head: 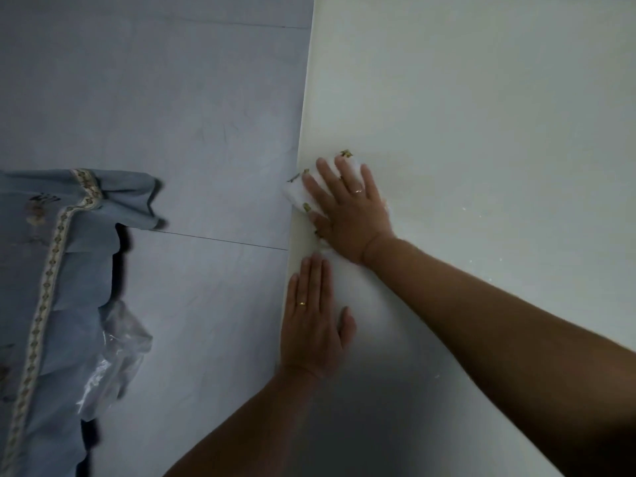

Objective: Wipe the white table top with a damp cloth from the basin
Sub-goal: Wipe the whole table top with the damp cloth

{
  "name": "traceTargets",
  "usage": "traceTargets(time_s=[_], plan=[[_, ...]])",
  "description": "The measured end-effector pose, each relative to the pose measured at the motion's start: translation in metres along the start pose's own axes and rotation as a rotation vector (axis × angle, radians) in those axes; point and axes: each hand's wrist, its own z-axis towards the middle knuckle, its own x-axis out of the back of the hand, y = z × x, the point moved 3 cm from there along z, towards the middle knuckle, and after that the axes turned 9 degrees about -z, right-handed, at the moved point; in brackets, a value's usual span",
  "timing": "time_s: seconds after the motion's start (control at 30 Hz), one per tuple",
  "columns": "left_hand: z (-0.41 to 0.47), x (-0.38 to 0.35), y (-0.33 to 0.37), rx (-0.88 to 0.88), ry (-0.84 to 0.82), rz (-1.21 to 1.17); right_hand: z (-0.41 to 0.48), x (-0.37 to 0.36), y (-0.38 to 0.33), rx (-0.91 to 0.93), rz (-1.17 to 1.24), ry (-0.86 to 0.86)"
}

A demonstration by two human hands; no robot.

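Down at the near left edge of the smooth white tabletop [481, 115] lies one small white cloth [297, 196] printed with little olive-gold marks; one corner reaches the very edge. The right hand [347, 208] lies flat on top of it, its grip open, with straight, spread fingers pressing the cloth down and covering most of it. Whether the thumb tucks under the cloth I cannot tell. Just nearer the body, the left hand [313, 321] rests palm down on the bare tabletop beside the same edge. Its grip is open too, fingers together and thumb out to the side, holding nothing. The two hands are close but apart. Each wears one thin gold ring, two in all: the right ring [358, 191] and the left ring [301, 303].

A few tiny white specks [463, 208] dot the tabletop off to the right, well apart from the cloth. Nothing lies on the surface between the cloth and these specks.

Beyond the edge, lower down, is a grey tiled floor [172, 98] with two dark seams. Over it at far left hangs one pale blue garment [86, 256] with a cream patterned trim, and one crumpled clear plastic bag [117, 349] lies against the garment's ruffled edge.
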Motion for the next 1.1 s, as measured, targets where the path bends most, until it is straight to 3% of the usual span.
traceTargets(time_s=[0.07, 0.13, 0.2, 0.23, 0.33, 0.4, 0.47, 0.5, 0.57, 0.67, 0.73, 0.8, 0.87, 0.93, 1.03, 1.1], plan=[[0.0, 0.0, 0.0, -0.01, -0.007, 0.004, 0.011, -0.002, 0.034, -0.083, -0.025, 0.019], [0.001, 0.0, 0.001, -0.01, -0.022, 0.007, 0.02, -0.001, 0.061, -0.355, 0.059, 0.017], [0.002, 0.0, 0.001, 0.0, -0.035, 0.007, 0.025, 0.002, 0.052, -0.555, 0.134, 0.026], [0.001, 0.0, 0.001, 0.003, -0.042, 0.012, 0.025, 0.002, 0.036, -0.561, 0.128, 0.023], [0.003, 0.001, 0.002, 0.016, -0.045, 0.023, 0.017, 0.004, -0.014, -0.215, 0.075, 0.012], [0.002, 0.003, 0.003, 0.014, -0.045, 0.012, 0.013, 0.005, -0.01, 0.011, 0.031, 0.002], [0.001, 0.004, 0.003, 0.001, -0.035, 0.0, 0.017, 0.005, 0.018, 0.08, -0.037, 0.016], [0.001, 0.005, 0.003, -0.005, -0.027, -0.002, 0.021, 0.004, 0.036, 0.021, -0.04, 0.019], [0.002, 0.005, 0.004, -0.014, -0.014, -0.007, 0.027, 0.004, 0.069, -0.272, 0.036, 0.007], [0.002, 0.005, 0.004, -0.006, -0.009, -0.014, 0.031, 0.005, 0.055, -0.627, 0.158, -0.012], [0.002, 0.005, 0.004, 0.007, -0.011, -0.019, 0.03, 0.005, 0.015, -0.548, 0.136, -0.017], [0.002, 0.005, 0.005, 0.017, -0.014, -0.02, 0.024, 0.006, -0.014, -0.275, 0.077, -0.018], [0.001, 0.007, 0.005, 0.012, -0.005, -0.03, 0.02, 0.007, -0.004, -0.028, 0.016, -0.022], [0.0, 0.008, 0.004, -0.012, 0.021, -0.057, 0.024, 0.007, 0.029, 0.016, -0.024, -0.012], [0.011, 0.014, 0.005, -0.008, 0.086, -0.105, 0.037, 0.007, 0.072, -0.411, 0.074, -0.031], [0.036, 0.022, 0.009, 0.046, 0.129, -0.139, 0.049, 0.01, 0.059, -0.644, 0.139, -0.058]])
